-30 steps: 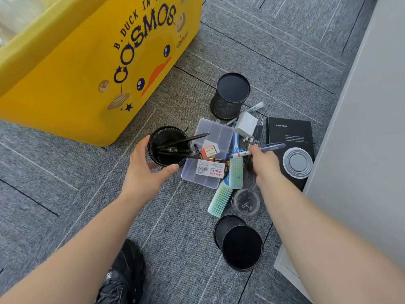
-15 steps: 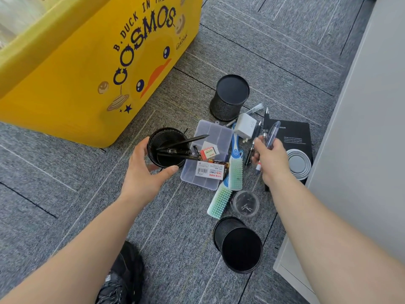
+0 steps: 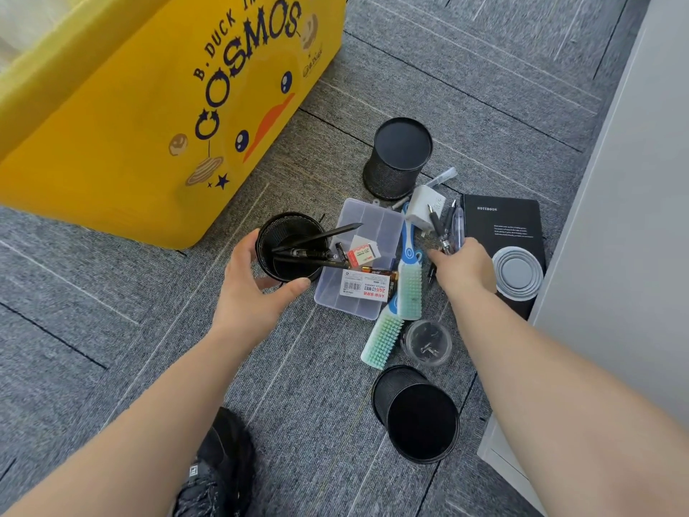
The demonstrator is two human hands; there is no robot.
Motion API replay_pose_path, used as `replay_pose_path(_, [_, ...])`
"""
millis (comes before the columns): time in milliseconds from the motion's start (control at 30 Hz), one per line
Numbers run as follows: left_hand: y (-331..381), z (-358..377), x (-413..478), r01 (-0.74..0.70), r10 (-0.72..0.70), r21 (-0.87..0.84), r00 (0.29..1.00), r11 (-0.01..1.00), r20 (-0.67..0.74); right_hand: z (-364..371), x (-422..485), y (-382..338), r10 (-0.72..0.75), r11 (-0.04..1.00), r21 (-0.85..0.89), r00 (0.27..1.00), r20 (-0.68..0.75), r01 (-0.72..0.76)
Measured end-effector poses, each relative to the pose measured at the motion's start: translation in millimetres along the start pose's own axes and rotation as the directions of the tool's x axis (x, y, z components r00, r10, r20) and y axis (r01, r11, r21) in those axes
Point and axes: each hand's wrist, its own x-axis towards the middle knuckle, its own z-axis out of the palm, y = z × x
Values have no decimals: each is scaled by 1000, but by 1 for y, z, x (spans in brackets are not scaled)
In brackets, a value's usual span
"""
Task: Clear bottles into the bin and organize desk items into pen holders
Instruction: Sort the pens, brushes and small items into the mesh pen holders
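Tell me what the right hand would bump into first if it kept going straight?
The hand would probably meet the pens at its fingertips first; it may already touch them. Beyond lies the white charger.

Grey carpet tiles [image 3: 93, 330] all round — a black shoe [image 3: 220, 468] below, a pale cabinet [image 3: 634, 218] at right.

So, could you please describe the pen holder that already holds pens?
Find the big yellow bin. By its near corner, beside the clear organiser box, the left hand holds a black mesh pen holder. Unlike the other two holders, it has dark pens poking out.
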Motion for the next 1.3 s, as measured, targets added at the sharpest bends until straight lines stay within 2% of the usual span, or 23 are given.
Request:
replay_pose_path(100, [0, 0, 0, 2, -2, -1, 1000, 1000, -4, -1, 1, 2, 26, 999, -34, 1000, 3, -25])
replay_pose_path(133, [0, 0, 0, -1, 1, 0, 1000, 1000, -6, -2, 2, 3, 30, 999, 10, 1000, 5, -30])
replay_pose_path(200, [-1, 0, 1, -4, 4, 1, 1000, 1000, -8, -1, 1, 4, 41, 972, 231, 999, 11, -43])
replay_pose_path(267, [-2, 1, 1, 3, -3, 2, 1000, 1000, -10, -1, -5, 3, 33, 855, 517, 999, 23, -40])
replay_pose_path(333, [-2, 1, 1, 6, -5, 12, 1000, 1000, -13, -1, -10, 2, 25, 716, 695, 997, 72, -68])
replay_pose_path(400, [-1, 0, 1, 2, -2, 18, 1000, 1000, -10, -2, -10, -2, 7, 646, 756, 990, 137, -109])
replay_pose_path(500, [1, -2, 1, -2, 2, 32, 1000, 999, -11, -7, -3, -14, 19, 610, 781, 988, 154, -134])
replay_pose_path(567, [1, -2, 2, -6, 6, 36, 1000, 999, -9, -13, 7, -23, 33, 626, 772, 992, 120, -114])
replay_pose_path(767, [-1, -5, 5, -9, 9, 53, 1000, 999, 3, -25, 41, -48, -86, 807, 590, 995, 58, 35])
replay_pose_path(867, [-1, -6, 7, -5, 4, 55, 1000, 998, 8, -25, 56, -60, -118, 843, 530, 993, 15, 92])
replay_pose_path(1000, [-3, -6, 9, 11, -11, 49, 1000, 999, 12, -24, 70, -69, -158, 903, 413, 985, 64, 118])
replay_pose_path(1100, [-4, -6, 10, 14, -14, 39, 1000, 999, 20, -27, 79, -78, -204, 964, 205, 967, 150, 172])
replay_pose_path(1200, [-5, -6, 11, 10, -11, 33, 1000, 999, 19, -31, 84, -87, -206, 978, 7, 950, 236, 210])
replay_pose_path(1300, [-5, -4, 10, 8, -8, 14, 1000, 1000, 12, -33, 85, -88, -186, 983, 40, 955, 232, 181])
